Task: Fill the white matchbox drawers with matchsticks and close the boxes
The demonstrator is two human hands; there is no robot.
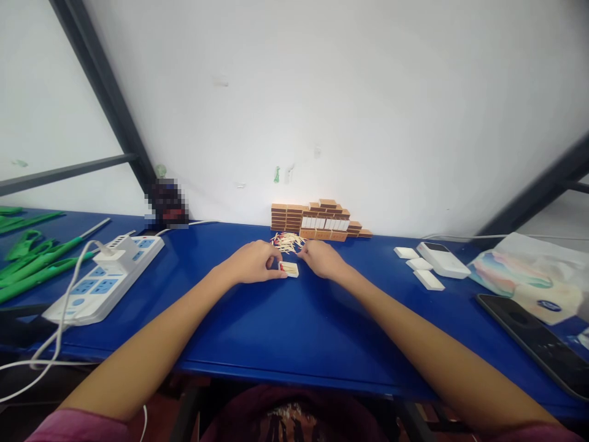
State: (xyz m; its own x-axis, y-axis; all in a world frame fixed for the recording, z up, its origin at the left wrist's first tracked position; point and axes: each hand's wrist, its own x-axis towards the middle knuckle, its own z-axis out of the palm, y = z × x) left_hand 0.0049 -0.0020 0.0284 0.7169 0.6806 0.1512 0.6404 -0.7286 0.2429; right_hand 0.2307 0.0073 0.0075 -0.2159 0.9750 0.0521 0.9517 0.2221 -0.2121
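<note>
Gripping a small, open-topped, white rectangular tray (pixel 292 275) at its left end, the left hand (pixel 255 261) kept it at the blue counter (pixel 257 331), just in front of a loose heap of pale wooden matches with red heads (pixel 289 243). Some matches already lay inside the tray, so its filling seemed under way; whether it was full could not be told. The right hand (pixel 323 258) was bent at the heap's right edge, its fingertips drawn together, though whether they pinched a match could not be made out. Many matches were left loose. Behind the heap, by the white wall (pixel 322 110), stood stacked flat brown matchboxes (pixel 286 217), seemingly finished, their contents hidden. Well to the right, three small white rectangular pieces (pixel 429 280) lay beside a white device with a dark screen (pixel 448 263), apparently not yet used.
</note>
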